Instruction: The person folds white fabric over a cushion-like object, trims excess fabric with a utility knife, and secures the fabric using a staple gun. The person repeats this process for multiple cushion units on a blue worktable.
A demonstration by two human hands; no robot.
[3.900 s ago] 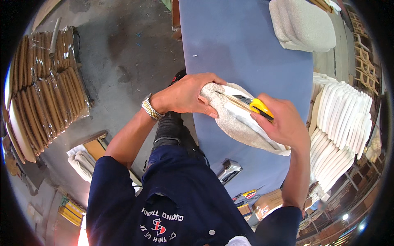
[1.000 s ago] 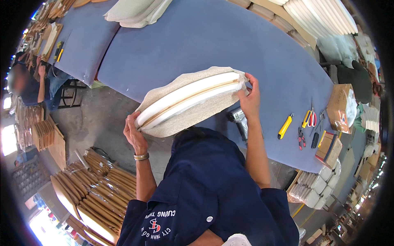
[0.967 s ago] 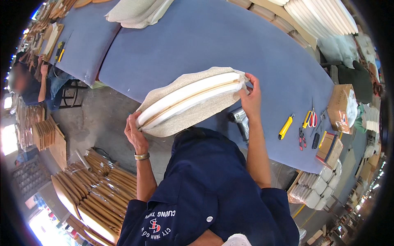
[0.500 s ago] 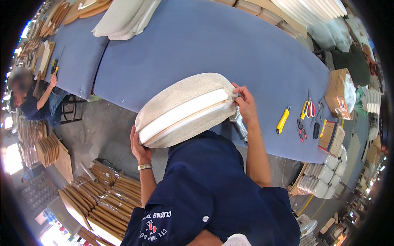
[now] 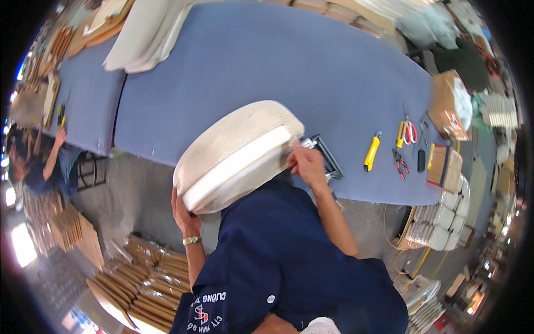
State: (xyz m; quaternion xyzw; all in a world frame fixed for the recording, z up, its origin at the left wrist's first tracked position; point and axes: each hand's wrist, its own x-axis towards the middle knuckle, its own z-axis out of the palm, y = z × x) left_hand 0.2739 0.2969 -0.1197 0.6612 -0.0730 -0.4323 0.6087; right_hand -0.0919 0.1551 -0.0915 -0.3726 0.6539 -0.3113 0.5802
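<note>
A cream fabric-covered cushion point(image 5: 233, 133) is tilted against my front at the table's near edge. A strip of white foam point(image 5: 239, 167) shows between the edges of its cover. My left hand point(image 5: 186, 216), with a watch on its wrist, grips the cushion's lower left end. At the right end my right hand point(image 5: 308, 166) has its fingers curled and pinched at the cover's edge, slightly blurred. A metal and black tool that looks like a staple gun point(image 5: 329, 158) lies just beyond that hand, partly hidden by it.
The blue-covered table point(image 5: 267, 61) carries a yellow utility knife point(image 5: 372, 151), pliers point(image 5: 400, 165), scissors point(image 5: 410, 133) and a cardboard box point(image 5: 448, 106) at right. Cream padded pieces point(image 5: 147, 36) lie far left. Another person point(image 5: 41, 164) works at left. Wrapped brown panels point(image 5: 147, 284) stand lower left.
The cushion has shifted left and tilted more steeply. My right hand has moved down and left, its fingers curling in. More of the metal tool now shows beside it.
</note>
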